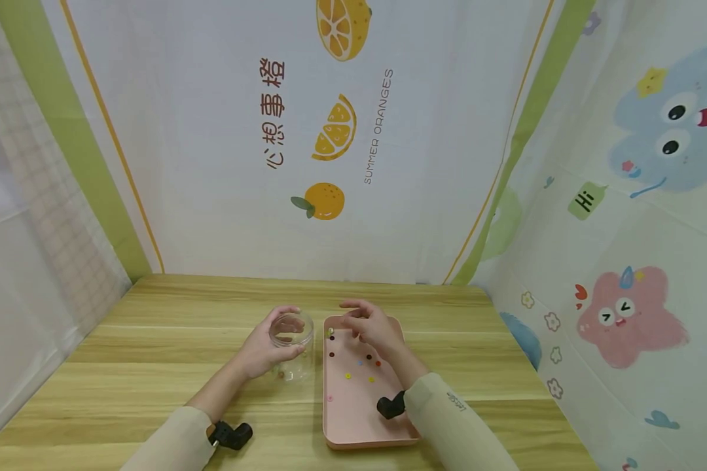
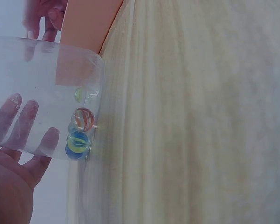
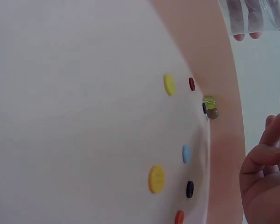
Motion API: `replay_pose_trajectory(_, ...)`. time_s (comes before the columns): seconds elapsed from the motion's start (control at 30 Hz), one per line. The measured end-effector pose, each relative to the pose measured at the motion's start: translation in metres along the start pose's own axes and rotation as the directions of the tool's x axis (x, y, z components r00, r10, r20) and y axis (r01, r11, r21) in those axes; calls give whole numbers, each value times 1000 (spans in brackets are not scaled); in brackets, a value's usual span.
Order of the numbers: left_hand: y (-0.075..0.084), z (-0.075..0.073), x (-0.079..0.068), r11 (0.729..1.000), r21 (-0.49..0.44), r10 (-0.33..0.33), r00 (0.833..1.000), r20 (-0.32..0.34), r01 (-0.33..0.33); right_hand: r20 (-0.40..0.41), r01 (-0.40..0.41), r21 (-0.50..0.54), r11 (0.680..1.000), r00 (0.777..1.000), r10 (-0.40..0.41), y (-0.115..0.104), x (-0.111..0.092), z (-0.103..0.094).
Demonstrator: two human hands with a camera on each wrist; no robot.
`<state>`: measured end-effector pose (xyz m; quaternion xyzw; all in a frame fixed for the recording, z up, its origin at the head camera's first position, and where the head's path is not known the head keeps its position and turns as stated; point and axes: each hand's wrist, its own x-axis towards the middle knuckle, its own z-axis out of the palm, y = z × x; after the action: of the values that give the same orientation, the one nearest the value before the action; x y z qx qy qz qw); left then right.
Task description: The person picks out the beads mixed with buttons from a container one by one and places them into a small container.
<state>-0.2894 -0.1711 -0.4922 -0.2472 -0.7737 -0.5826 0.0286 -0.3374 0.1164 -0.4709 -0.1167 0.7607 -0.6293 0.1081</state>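
Note:
My left hand point(image 1: 265, 345) grips a clear jar point(image 1: 299, 363) from its left side, fingers behind it and thumb in front. The jar stands upright with its mouth uncovered. Several glass marbles point(image 2: 83, 120) lie at its bottom, some with blue, yellow or orange swirls. Over the far end of a pink tray point(image 1: 353, 418) hovers my right hand point(image 1: 374, 327), its fingers loosely bent and nothing visible between them. Inside the tray lie scattered buttons: yellow point(image 3: 156, 179), light blue point(image 3: 186, 153), red, pink and dark ones. Two small glassy pieces point(image 3: 213, 113) rest against the tray's far wall.
The tray stands just right of the jar on a wood-grain table point(image 1: 171, 340). A white curtain point(image 1: 212, 216) printed with oranges hangs behind the table, and a cartoon-printed sheet point(image 1: 542, 275) hangs at the right. Black wrist cameras point(image 1: 231, 435) sit on both wrists.

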Motion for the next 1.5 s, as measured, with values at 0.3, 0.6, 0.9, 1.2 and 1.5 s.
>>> replay_pose_trajectory(0.3, 0, 0, 1, 1000, -12, -3, 1000, -1, 3, 11, -18, -54, 998, 1000, 18, 4, 3, 4)
replay_pose_trajectory(0.6, -1, 0, 1, 1000, -21, 6, 1000, -4, -6, 43, 17, -136, 991, 999, -11, 13, 2, 13)
replay_pose_trajectory(0.9, -2, 0, 1, 1000, -29, 9, 1000, -4, -9, 26, -48, -87, 995, 998, 50, 19, 2, 21)
replay_pose_trajectory(1.2, -2, 1, 1, 999, -30, 10, 1000, -3, -10, 11, -74, -103, 992, 997, 76, 21, 5, 23)
replay_pose_trajectory(1.5, -3, 1, 1, 999, -34, 12, 1000, -6, -12, 27, -99, -57, 993, 995, 101, 28, 6, 27)
